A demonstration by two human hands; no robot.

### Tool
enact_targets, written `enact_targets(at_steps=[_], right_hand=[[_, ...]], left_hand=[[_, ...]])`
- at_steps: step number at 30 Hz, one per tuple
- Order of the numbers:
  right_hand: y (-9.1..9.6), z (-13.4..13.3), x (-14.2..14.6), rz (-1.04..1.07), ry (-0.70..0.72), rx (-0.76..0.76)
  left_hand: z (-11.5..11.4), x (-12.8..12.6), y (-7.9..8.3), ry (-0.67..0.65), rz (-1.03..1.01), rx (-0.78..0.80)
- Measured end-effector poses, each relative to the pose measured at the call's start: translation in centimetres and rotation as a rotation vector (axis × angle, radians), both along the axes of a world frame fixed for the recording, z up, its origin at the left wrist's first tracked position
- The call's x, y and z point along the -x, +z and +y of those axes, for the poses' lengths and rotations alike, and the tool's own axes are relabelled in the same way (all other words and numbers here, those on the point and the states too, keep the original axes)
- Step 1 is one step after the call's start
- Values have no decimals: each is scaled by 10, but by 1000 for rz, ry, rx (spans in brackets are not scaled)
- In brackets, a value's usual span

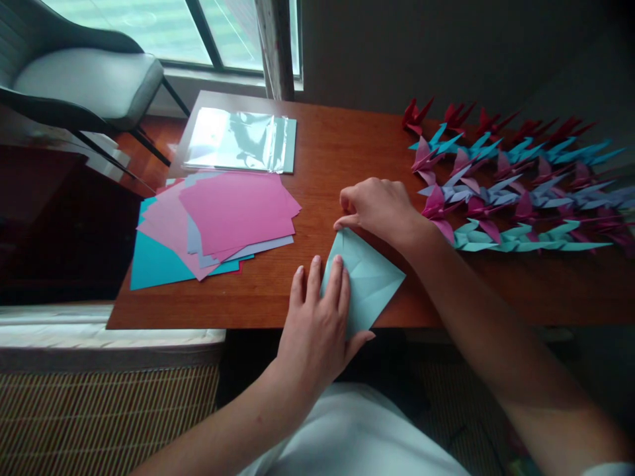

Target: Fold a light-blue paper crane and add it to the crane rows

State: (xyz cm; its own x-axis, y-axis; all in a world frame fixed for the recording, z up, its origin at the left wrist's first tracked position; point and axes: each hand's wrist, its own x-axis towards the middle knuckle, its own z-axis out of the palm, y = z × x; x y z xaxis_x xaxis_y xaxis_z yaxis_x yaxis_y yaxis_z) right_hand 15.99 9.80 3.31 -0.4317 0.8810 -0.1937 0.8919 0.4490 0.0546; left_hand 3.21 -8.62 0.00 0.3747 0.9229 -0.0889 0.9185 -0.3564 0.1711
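Observation:
A pale teal folded paper square (370, 274) lies at the near edge of the wooden table (337, 142), turned like a diamond. My left hand (317, 324) rests flat on its left part with fingers stretched out, pressing it down. My right hand (380, 208) is curled, its fingertips pinching or pressing the paper's top corner.
A fanned stack of pink, lilac and teal paper sheets (218, 221) lies to the left. A clear plastic sleeve (241, 140) lies behind it. Rows of several folded paper cranes (510, 182) fill the right side. A grey chair (79, 79) stands at the far left by the window.

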Motion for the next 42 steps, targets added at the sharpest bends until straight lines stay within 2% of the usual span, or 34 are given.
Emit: enact_targets(at_steps=[3,8,15,30,35,42], right_hand=[[-1,5,-3,31,-22,-20],[-6,0,-6,157,-16,67],[-3,-25,5,153,146,126],[-13,15,-5,280,3,199],[-15,24,-6,356,32,220],[-9,29,-6,361,88,231]], left_hand=[[1,0,1,2,5,6],[2,-1,3,0,5,18],[4,-1,7,-9,12,48],[6,0,11,-13,25,51],[7,1,13,-23,32,42],[10,5,15,-44,26,41]])
